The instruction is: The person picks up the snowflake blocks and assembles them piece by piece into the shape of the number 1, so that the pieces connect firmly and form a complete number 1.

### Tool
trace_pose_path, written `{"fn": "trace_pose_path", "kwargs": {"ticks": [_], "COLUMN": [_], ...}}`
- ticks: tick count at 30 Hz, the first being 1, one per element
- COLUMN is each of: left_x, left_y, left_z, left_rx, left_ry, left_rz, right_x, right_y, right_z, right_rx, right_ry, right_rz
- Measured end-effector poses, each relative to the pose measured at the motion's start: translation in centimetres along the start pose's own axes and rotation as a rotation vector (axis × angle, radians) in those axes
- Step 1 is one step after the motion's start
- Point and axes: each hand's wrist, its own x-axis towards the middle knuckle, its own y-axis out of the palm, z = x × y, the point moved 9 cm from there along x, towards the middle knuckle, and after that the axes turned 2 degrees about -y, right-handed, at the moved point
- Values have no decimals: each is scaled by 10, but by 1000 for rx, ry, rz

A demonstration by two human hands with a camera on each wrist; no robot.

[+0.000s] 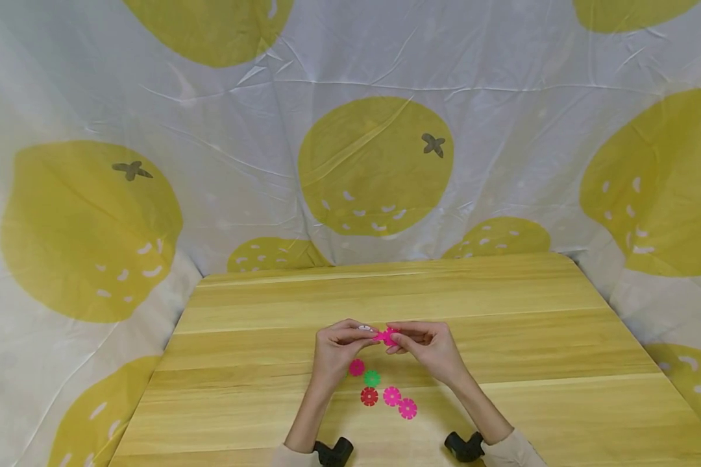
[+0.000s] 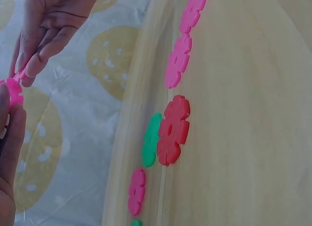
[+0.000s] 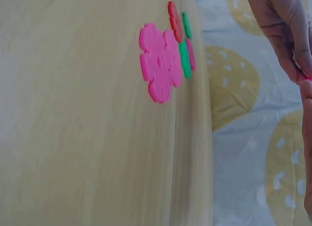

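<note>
Above the table my left hand [image 1: 335, 353] and my right hand [image 1: 435, 350] meet, fingertips close together. Bright pink notched snowflake discs [image 1: 390, 336] are between them; the left hand pinches one, seen nearly edge-on, and the right hand pinches one turned more to the front. The two seem to touch, but whether their slots are joined cannot be told. In the left wrist view the pink piece [image 2: 14, 92] shows at the left edge, partly covered by fingers. The right wrist view shows only a sliver of it.
On the wooden table [image 1: 239, 389] below the hands lie a dark pink disc [image 1: 357, 368], a green disc [image 1: 372, 378], a red disc [image 1: 369, 396] and two pink discs [image 1: 392, 396] [image 1: 407, 408]. Another green disc [image 2: 136, 223] shows partly. A lemon-print cloth [image 1: 239, 162] hangs behind.
</note>
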Motion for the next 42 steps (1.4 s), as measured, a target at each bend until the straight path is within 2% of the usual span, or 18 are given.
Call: {"fn": "trace_pose_path", "kwargs": {"ticks": [4,8,11,15,20,31,36,39,42], "left_x": [0,0,-1,-2,-2,1,0,0,1], "left_y": [2,3,3,4,4,5,-1,-7,-15], "left_z": [1,4,6,8,9,6,9,11,12], "left_rx": [18,19,3,-36,-47,-40,-93,-125,-141], "left_ry": [-4,-23,-40,-67,-92,-132,-142,-151,-164], "left_rz": [-6,-30,-51,-50,-46,-45,-57,-73,-90], "right_x": [0,0,-1,-2,-1,2,3,2,-4], "right_y": [0,0,0,2,3,0,-5,-6,-1], "right_z": [0,1,0,-1,0,0,-3,-14,-30], "right_rx": [5,5,9,11,15,-12,-78,-105,-130], "right_ry": [29,30,40,66,67,44,54,137,265], "right_rz": [-3,-40,-81,-115,-107,-14,33,99,229]}}
